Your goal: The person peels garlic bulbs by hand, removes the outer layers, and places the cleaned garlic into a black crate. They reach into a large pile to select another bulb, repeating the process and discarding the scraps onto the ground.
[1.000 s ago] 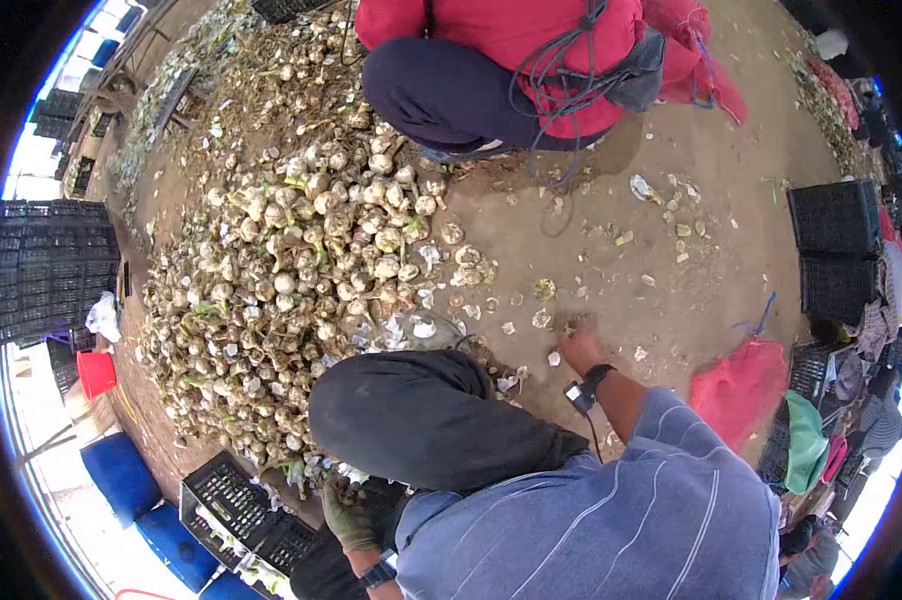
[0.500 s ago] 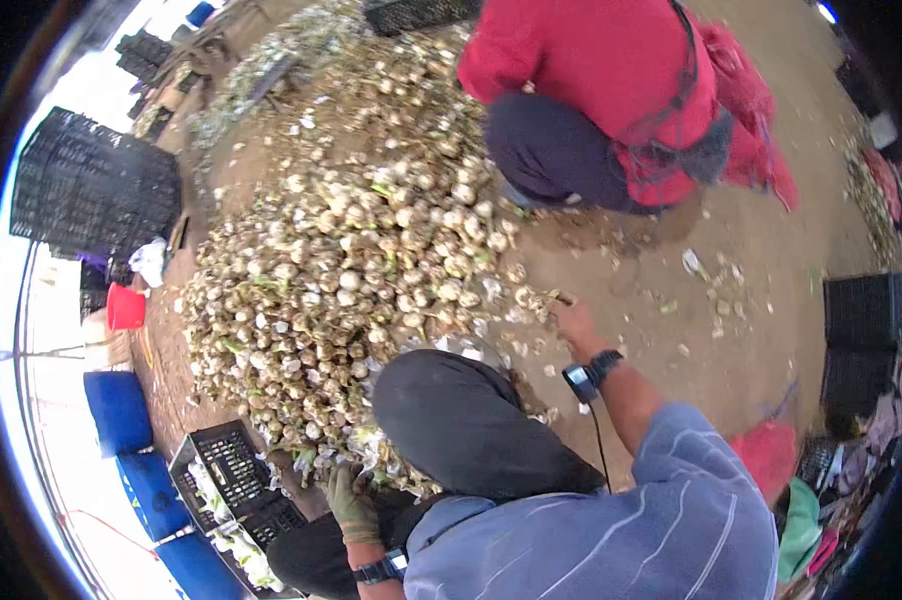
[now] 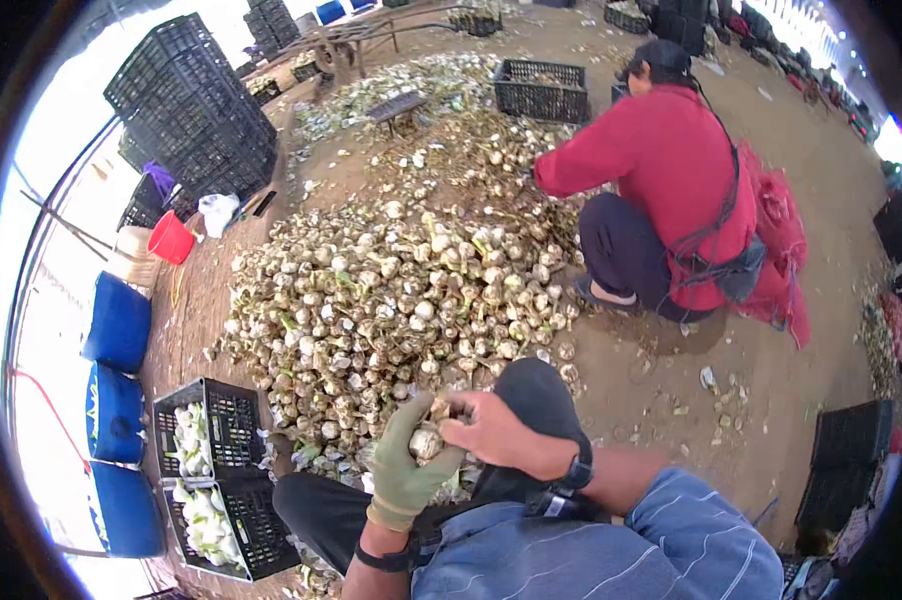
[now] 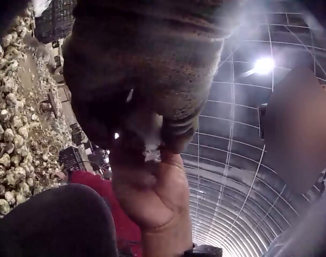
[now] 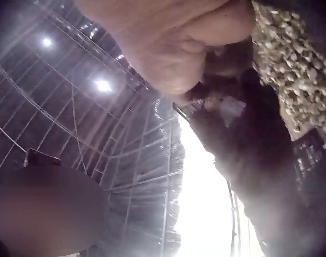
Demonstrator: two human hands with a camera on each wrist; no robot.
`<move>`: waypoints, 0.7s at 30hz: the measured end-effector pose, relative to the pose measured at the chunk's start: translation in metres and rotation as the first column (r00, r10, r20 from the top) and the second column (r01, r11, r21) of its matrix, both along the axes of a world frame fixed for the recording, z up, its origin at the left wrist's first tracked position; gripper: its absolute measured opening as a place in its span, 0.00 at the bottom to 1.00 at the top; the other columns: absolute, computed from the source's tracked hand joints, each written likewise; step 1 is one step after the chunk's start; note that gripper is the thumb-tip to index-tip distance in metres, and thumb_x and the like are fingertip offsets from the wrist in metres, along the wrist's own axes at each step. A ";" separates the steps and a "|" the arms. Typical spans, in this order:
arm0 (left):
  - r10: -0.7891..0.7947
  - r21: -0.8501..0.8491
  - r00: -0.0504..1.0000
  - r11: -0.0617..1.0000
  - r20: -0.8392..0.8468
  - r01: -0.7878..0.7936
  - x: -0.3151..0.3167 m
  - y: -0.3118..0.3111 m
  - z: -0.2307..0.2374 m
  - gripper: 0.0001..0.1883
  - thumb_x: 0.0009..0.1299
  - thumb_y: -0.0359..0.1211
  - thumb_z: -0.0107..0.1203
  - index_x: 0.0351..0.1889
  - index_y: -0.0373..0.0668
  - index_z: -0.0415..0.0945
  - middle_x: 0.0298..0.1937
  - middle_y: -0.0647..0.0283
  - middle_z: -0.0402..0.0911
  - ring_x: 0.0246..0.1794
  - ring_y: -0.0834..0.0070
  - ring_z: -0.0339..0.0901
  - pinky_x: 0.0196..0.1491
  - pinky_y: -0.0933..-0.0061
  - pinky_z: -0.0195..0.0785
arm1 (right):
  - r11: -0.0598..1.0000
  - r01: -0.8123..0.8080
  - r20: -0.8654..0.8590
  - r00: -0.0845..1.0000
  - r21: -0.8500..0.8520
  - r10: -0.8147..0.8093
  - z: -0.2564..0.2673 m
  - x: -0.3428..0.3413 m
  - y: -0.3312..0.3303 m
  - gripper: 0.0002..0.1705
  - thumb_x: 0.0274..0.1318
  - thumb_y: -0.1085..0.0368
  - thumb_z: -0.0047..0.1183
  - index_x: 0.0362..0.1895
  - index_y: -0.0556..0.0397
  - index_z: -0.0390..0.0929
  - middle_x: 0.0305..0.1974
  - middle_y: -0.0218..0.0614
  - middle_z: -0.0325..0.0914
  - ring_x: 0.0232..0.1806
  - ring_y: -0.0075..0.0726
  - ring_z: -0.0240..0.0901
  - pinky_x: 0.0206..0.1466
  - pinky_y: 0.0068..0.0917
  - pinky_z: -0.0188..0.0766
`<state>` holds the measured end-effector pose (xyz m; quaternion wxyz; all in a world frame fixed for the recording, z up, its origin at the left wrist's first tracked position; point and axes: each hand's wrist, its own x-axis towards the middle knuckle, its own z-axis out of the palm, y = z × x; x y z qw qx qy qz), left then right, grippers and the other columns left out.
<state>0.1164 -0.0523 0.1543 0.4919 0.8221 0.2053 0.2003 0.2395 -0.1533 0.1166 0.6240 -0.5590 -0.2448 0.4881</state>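
Two black crates (image 3: pixel 233 425) w/ white bulbs (image 3: pixel 211 527) stand on the floor (image 3: pixel 791 320), so some part is prob. done; the wide heap (image 3: pixel 371 310) is left, I judge. One bulb (image 3: pixel 426 443) is in work: gloved L hand (image 3: pixel 406 475) has fingers clamped on it, bare R hand (image 3: pixel 496 433) has fingers bent at its top, their grip I cannot tell. L leg (image 3: pixel 316 505) lies btwn hands & crates; person in red (image 3: pixel 681 180) squats nearby.

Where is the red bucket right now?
At left in the head view, the red bucket sits beside a white bag, below stacked black crates and above blue containers.
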 end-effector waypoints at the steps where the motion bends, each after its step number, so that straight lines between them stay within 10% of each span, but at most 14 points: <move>1: 0.014 0.088 1.000 0.996 0.004 -0.014 -0.004 0.002 -0.002 0.33 0.54 0.29 0.66 0.60 0.33 0.70 0.50 0.55 0.79 0.48 0.67 0.77 0.53 0.68 0.71 | 0.999 0.020 -0.011 1.000 -0.026 -0.020 -0.014 -0.009 0.006 0.21 0.54 0.64 0.54 0.50 0.63 0.76 0.32 0.34 0.79 0.33 0.22 0.70 0.37 0.27 0.70; 8: 0.036 0.207 0.995 0.978 -0.092 -0.016 -0.050 0.011 -0.032 0.38 0.50 0.29 0.67 0.63 0.36 0.67 0.57 0.48 0.72 0.57 0.52 0.70 0.60 0.60 0.66 | 0.986 -0.067 0.264 0.959 -0.152 0.106 -0.049 -0.042 0.029 0.23 0.54 0.64 0.52 0.54 0.64 0.74 0.25 0.34 0.76 0.27 0.23 0.68 0.28 0.33 0.67; 11: 0.064 0.217 0.993 0.975 -0.096 -0.042 -0.057 0.016 -0.040 0.35 0.54 0.28 0.65 0.62 0.34 0.67 0.55 0.49 0.74 0.55 0.57 0.73 0.58 0.64 0.68 | 0.978 -0.156 0.039 0.986 -0.137 0.163 -0.052 -0.049 0.034 0.29 0.56 0.65 0.51 0.62 0.64 0.69 0.24 0.34 0.76 0.24 0.20 0.67 0.25 0.31 0.65; 17: 0.080 -0.565 0.996 0.824 0.036 -0.045 -0.079 0.035 -0.078 0.32 0.59 0.25 0.61 0.64 0.33 0.66 0.52 0.61 0.76 0.46 0.75 0.75 0.49 0.76 0.70 | 0.995 -0.093 0.148 0.984 -0.020 0.095 -0.090 -0.060 0.046 0.30 0.60 0.65 0.49 0.66 0.60 0.66 0.25 0.30 0.73 0.19 0.19 0.63 0.22 0.29 0.60; 21: 0.099 -0.755 0.993 0.656 0.063 -0.018 -0.085 0.042 -0.069 0.31 0.61 0.24 0.58 0.65 0.34 0.66 0.50 0.64 0.76 0.45 0.79 0.74 0.47 0.78 0.70 | 0.983 -0.090 0.048 0.994 -0.158 0.099 -0.063 -0.061 0.045 0.24 0.60 0.64 0.50 0.59 0.61 0.71 0.30 0.29 0.75 0.25 0.20 0.66 0.27 0.30 0.64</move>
